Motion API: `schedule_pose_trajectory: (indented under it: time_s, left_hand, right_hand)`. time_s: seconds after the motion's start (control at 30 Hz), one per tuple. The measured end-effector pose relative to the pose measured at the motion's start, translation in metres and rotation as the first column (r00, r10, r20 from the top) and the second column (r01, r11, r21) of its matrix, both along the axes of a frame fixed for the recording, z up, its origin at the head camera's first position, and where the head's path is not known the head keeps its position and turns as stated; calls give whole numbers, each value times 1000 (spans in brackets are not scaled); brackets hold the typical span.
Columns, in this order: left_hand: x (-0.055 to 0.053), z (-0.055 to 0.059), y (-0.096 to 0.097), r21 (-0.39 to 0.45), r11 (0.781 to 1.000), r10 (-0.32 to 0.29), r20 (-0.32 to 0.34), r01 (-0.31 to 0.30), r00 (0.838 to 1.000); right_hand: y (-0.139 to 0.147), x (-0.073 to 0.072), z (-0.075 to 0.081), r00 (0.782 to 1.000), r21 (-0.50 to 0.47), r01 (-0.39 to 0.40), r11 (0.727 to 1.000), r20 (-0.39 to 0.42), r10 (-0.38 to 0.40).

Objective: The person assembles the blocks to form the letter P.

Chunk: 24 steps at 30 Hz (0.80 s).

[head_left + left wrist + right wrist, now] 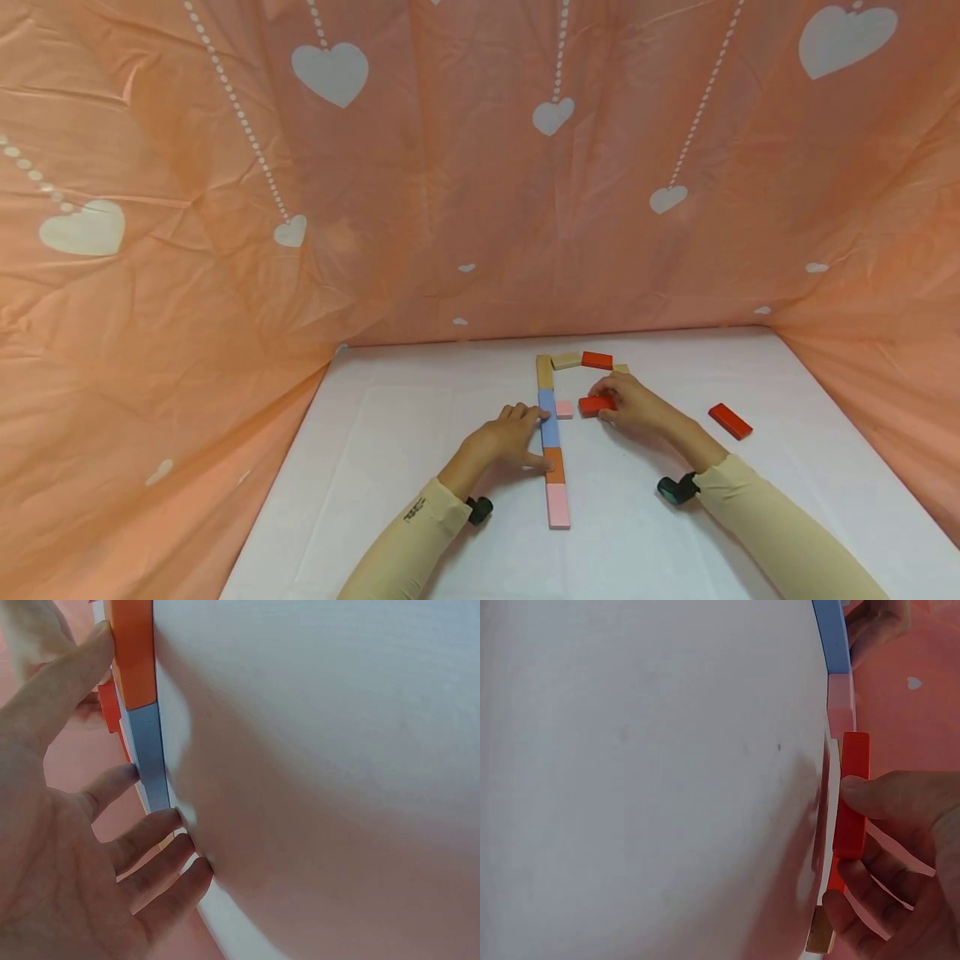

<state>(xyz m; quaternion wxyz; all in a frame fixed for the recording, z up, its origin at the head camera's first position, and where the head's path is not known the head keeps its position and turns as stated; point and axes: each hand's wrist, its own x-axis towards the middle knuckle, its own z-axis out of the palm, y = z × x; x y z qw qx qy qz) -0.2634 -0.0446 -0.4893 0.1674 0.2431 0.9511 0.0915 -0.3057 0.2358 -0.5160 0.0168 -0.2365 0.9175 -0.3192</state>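
My right hand (628, 402) pinches a red block (857, 754) between thumb and fingers. In the right wrist view the block appears slightly above the table, its shadow beneath it. Its left end points at a small pink block (565, 409), with a gap between them. My left hand (513, 437) spreads its fingers beside a line of blocks. Its thumb is at the orange block (555, 467) and its index finger at a blue block (551, 433). That line also has a yellow block (544, 372) at its far end and a long pink block (558, 507) at its near end.
From the line's far end, a pale yellow block (566, 361), another red block (597, 360) and a partly hidden yellow block (621, 367) run rightward. A loose red block (731, 422) lies on the white table (420, 400) at right. A peach curtain (480, 192) hangs behind.
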Motion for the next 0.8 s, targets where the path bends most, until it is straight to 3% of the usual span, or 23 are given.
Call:
schedule_pose_trajectory:
  time_s: [0.8]
  left_hand:
    - [-2,-3,1,-10,1000,-2,-11,2,1000]
  right_hand:
    - [-12,-5,-3,999,64,-31,997,-19,32]
